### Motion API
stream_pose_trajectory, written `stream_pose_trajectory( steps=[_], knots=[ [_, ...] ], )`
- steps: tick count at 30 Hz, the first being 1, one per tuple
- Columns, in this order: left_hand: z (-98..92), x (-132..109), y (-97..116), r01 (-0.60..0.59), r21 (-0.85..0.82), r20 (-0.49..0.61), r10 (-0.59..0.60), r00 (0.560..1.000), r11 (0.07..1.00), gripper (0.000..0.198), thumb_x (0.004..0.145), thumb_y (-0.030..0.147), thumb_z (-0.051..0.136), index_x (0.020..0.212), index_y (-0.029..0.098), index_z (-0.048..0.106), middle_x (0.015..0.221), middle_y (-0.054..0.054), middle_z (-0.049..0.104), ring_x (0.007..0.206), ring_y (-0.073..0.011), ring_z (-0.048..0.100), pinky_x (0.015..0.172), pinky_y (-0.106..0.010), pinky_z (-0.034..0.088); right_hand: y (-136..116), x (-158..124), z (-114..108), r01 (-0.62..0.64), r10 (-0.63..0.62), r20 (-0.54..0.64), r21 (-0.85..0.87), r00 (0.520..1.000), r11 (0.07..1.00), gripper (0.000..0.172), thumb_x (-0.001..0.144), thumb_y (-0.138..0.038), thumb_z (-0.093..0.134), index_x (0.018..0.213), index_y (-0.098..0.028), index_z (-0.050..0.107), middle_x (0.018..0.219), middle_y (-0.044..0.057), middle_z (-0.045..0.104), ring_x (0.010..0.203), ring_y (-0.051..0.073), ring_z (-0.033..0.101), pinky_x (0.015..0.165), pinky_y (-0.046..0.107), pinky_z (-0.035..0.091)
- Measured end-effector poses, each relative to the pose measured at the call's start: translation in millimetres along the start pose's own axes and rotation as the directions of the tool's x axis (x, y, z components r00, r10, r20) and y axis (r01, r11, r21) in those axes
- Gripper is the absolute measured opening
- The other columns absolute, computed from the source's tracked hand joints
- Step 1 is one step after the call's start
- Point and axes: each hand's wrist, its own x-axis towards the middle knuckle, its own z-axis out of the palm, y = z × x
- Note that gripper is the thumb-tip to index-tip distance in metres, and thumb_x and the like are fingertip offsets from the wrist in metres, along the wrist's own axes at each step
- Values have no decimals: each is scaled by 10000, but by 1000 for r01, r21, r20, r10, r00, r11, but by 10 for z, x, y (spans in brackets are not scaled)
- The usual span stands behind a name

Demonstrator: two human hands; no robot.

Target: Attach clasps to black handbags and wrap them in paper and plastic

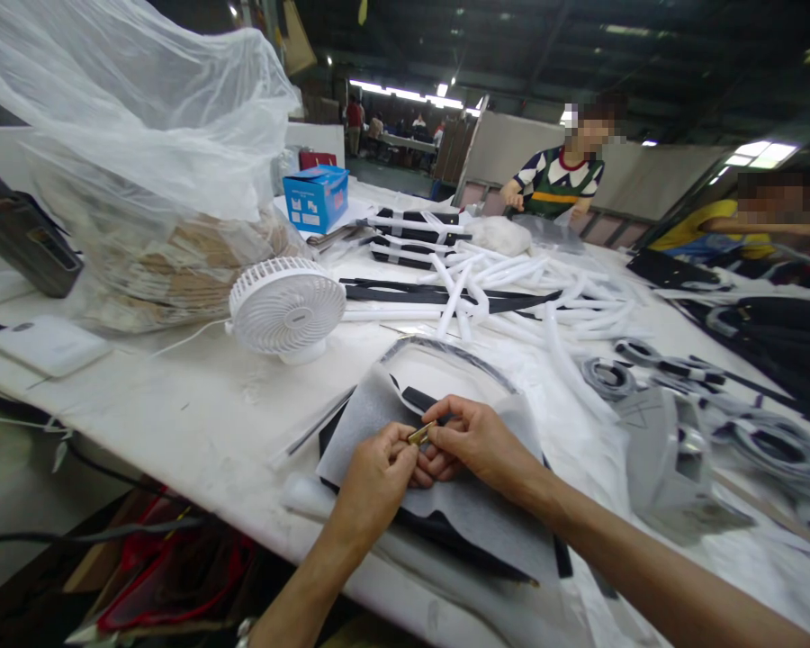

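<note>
A small gold-coloured metal piece [421, 435] is pinched between my two hands, above a white sheet of thin lining [357, 423]. My left hand [380, 466] grips its left end with thumb and fingers. On the other end, the thumb and forefinger of my right hand [469, 441] are closed, its other fingers curled underneath. Beneath the hands, the sheet covers part of a black item [459, 540], perhaps a bag. A dark curved strap or handle [445, 344] arches behind it. The exact kind of metal piece is too small to tell.
A white fan [287, 306] and a large plastic bag of packets [168, 261] stand at left. White tubes [513, 270] and black strips lie behind. A grey tape dispenser [665, 450] and coiled straps [769, 441] are at right. Two people sit across the table.
</note>
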Motion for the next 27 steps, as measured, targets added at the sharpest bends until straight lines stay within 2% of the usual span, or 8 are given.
stream_pose_trajectory(
  steps=[12,17,19,23,27],
  knots=[
    [38,-41,41,-1,25,-93,3,996,1000,224,842,392,512,798,178,561,615,-6,663,542,-186,662,549,-272,518,-25,-32,53,15,-15,42,20,999,1000,150,767,-200,581,911,-188,544,589,-21,650,488,158,641,462,247,541],
    [49,-31,45,-22,34,-139,26,990,999,321,857,466,521,706,184,543,550,13,632,458,-157,619,477,-237,462,-96,-60,70,5,-5,67,-4,998,1000,122,771,-179,558,888,-191,526,540,-19,640,465,161,629,441,238,522],
    [38,-12,41,-19,17,-114,21,993,1000,373,855,516,515,699,179,549,556,2,640,458,-155,619,475,-235,466,-106,-60,50,5,-3,81,-20,997,1000,127,774,-177,555,898,-190,531,531,-18,637,466,160,627,444,233,519],
    [-26,24,23,15,-103,12,-14,1000,995,452,839,603,483,733,170,558,597,-28,668,494,-174,645,510,-263,518,-80,-33,-11,13,-8,75,-61,997,998,150,767,-187,585,916,-190,566,546,-20,639,472,156,627,442,226,515],
    [-102,18,31,30,-173,148,-4,989,984,434,821,552,567,925,135,630,775,-69,723,641,-176,696,632,-269,555,-80,-17,-42,6,-4,52,-45,999,999,155,757,-170,591,911,-183,580,573,-14,651,474,149,625,451,228,521]
  ],
)
